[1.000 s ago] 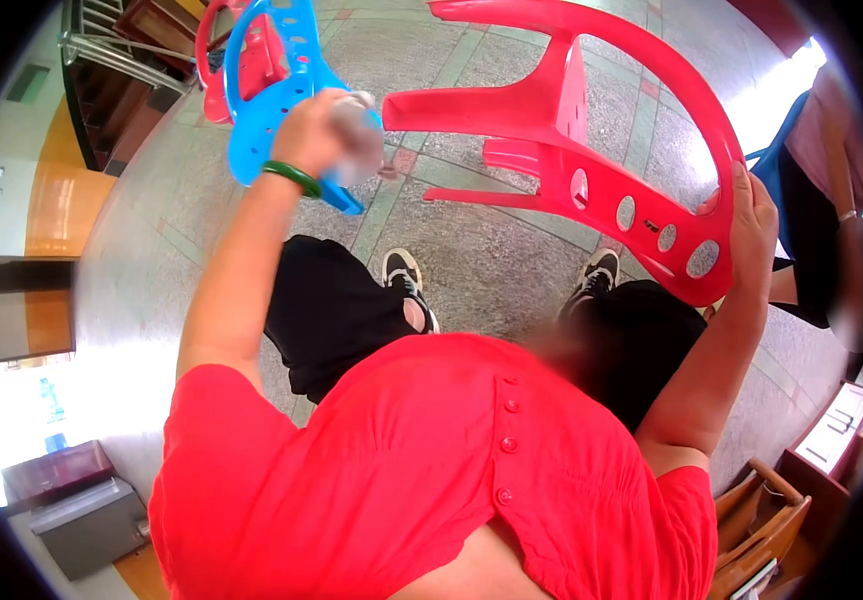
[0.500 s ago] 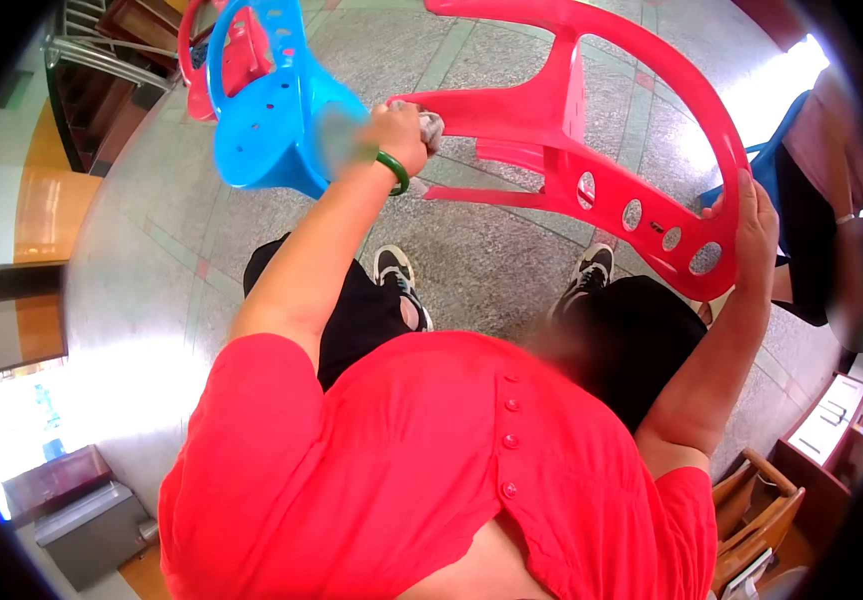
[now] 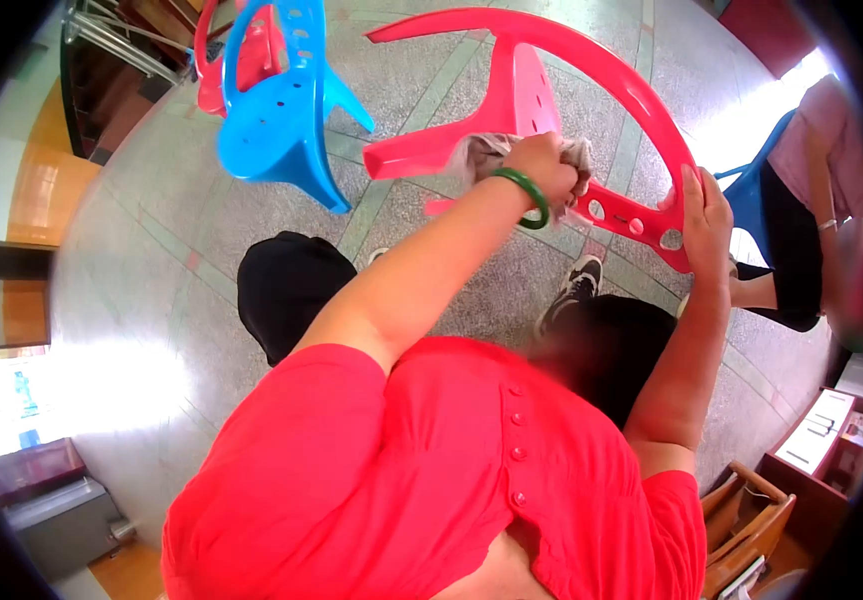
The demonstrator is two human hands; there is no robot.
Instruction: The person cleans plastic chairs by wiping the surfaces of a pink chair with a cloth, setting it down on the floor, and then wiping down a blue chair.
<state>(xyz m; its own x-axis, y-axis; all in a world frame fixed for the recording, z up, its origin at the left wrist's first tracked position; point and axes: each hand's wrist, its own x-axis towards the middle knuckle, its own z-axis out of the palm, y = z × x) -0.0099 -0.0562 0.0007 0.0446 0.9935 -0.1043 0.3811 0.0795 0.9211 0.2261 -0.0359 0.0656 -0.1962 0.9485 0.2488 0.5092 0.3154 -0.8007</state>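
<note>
Left hand (image 3: 546,170), fingers clamped on a crumpled grey-beige cloth (image 3: 479,158), has moved inward along the red plastic armchair (image 3: 526,95), which is tilted straight ahead. Right hand (image 3: 706,215) has fingers clamped on its rim. Step judged: wiping; the next stroke calls for steady bracing.

My bright red top (image 3: 451,430), short loose sleeves (image 3: 296,425), a row of round red buttons (image 3: 518,454) down the front, a smooth green bangle (image 3: 540,194) on my left arm (image 3: 421,262), plain black bottoms (image 3: 291,290), a dark sneaker (image 3: 582,280) with pale trim
</note>
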